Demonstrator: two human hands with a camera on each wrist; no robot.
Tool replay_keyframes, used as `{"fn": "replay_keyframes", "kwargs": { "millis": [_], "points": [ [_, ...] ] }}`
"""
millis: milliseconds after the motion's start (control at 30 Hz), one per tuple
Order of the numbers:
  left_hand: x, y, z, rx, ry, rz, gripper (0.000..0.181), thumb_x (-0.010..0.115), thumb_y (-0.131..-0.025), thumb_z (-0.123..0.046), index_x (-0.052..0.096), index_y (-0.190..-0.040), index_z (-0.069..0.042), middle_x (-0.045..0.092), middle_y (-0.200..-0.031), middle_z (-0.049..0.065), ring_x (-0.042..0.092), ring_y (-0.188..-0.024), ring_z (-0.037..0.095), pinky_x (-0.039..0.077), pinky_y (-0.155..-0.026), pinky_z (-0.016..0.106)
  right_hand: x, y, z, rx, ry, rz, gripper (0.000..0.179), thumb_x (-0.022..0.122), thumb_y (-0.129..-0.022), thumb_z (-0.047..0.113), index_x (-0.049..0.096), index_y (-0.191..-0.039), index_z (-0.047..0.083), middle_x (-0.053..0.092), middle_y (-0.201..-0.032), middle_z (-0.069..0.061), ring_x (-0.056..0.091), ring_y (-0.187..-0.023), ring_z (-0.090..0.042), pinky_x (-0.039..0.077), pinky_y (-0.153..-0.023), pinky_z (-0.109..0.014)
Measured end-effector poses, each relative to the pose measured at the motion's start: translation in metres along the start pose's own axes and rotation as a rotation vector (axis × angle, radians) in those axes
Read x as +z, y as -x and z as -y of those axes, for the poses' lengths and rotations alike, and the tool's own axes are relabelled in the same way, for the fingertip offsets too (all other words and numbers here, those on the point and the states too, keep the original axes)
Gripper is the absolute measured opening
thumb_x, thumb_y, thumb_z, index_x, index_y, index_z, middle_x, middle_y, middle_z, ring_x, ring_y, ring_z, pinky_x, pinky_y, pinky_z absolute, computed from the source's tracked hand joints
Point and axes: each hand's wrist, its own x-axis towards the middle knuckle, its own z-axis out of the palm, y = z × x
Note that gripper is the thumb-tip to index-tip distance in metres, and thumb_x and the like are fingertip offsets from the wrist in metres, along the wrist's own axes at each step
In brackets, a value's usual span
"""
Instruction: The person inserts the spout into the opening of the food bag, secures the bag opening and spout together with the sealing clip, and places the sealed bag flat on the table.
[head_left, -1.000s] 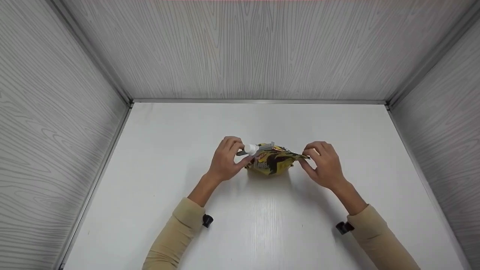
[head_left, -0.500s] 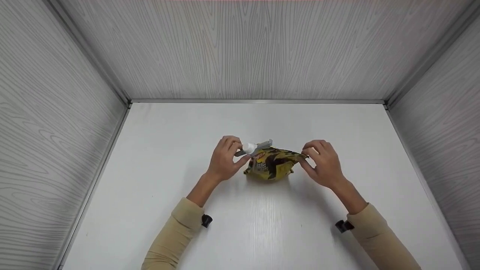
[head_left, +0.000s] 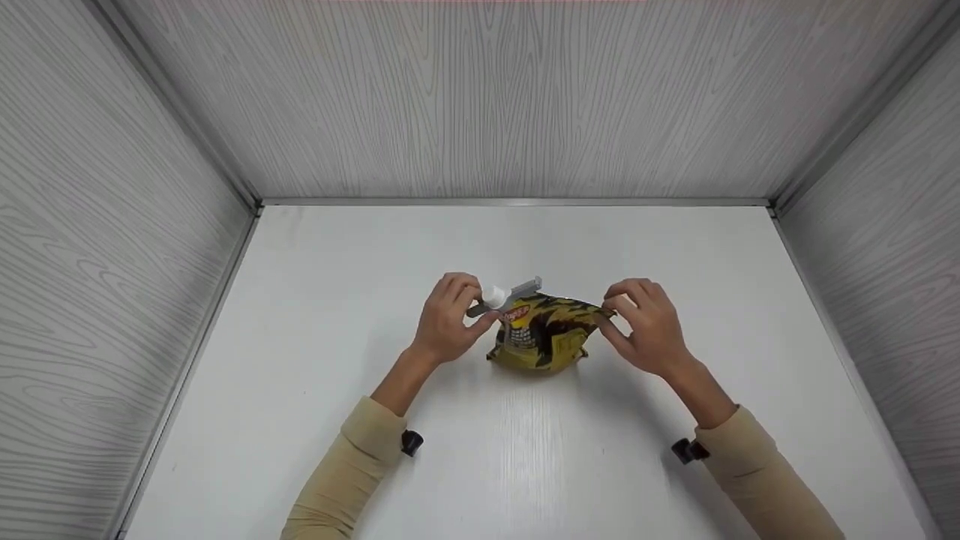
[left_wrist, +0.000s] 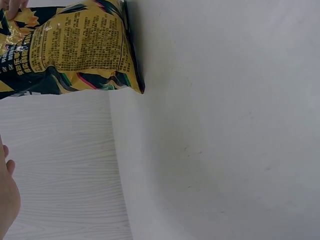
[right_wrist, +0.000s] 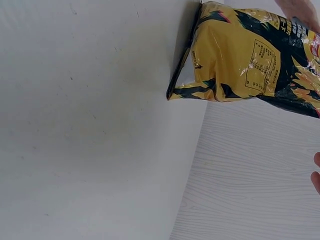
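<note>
A yellow-and-black printed snack bag (head_left: 546,334) hangs between the hands over the white table. Across its top left edge lies a grey bag clip (head_left: 527,286) with a white cap (head_left: 493,296). My left hand (head_left: 448,319) pinches the clip's left end between thumb and fingers, close to the bag's corner. With thumb and fingertips, my right hand (head_left: 649,326) grips the top right corner. In the left wrist view, the bag (left_wrist: 82,47) shows a face covered in small print. The right wrist view shows the bag (right_wrist: 240,55) with its crimped bottom edge near the table.
The white table (head_left: 480,465) spreads out around the hands. Wood-grain panels enclose it at the back (head_left: 480,97), left (head_left: 97,247) and right (head_left: 885,172).
The bag's lower part has swung toward me, and more of its printed front shows. The clip has shifted slightly left, and its free end has risen from the bag's edge. Both hands barely move.
</note>
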Motion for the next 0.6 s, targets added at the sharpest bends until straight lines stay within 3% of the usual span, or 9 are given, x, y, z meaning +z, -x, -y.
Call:
{"fn": "replay_keyframes", "kwargs": {
  "millis": [200, 367, 600],
  "points": [
    [0.0004, -0.0013, 0.0013, 0.003, -0.004, -0.005, 0.051, 0.049, -0.109, -0.054, 0.063, -0.097, -0.006, 0.062, -0.103, 0.007, 0.060, -0.102, 0.023, 0.055, -0.086, 0.039, -0.0017, -0.0036, -0.0006, -0.006, -0.001, 0.000, 0.017, 0.076, -0.095, 0.020, 0.067, -0.088, 0.007, 0.068, -0.100, -0.011, 0.062, -0.097, -0.032, 0.050, -0.082, -0.051],
    [-0.0005, -0.0018, 0.0014, -0.005, 0.002, 0.006, 0.043, 0.061, -0.106, -0.047, 0.064, -0.097, -0.005, 0.063, -0.103, 0.008, 0.060, -0.100, 0.024, 0.055, -0.085, 0.039, 0.0005, -0.0033, -0.0011, 0.000, -0.004, -0.009, 0.018, 0.074, -0.098, 0.021, 0.067, -0.088, 0.007, 0.068, -0.100, -0.011, 0.062, -0.096, -0.031, 0.050, -0.081, -0.051],
    [0.0004, -0.0051, 0.0014, -0.029, -0.009, 0.015, 0.040, 0.066, -0.103, -0.045, 0.065, -0.098, -0.005, 0.064, -0.106, 0.007, 0.060, -0.105, 0.024, 0.055, -0.088, 0.038, 0.0050, -0.0036, -0.0046, 0.042, -0.017, -0.009, 0.014, 0.079, -0.091, 0.013, 0.067, -0.090, 0.007, 0.068, -0.101, -0.011, 0.063, -0.096, -0.031, 0.049, -0.080, -0.051]
  ]
}}
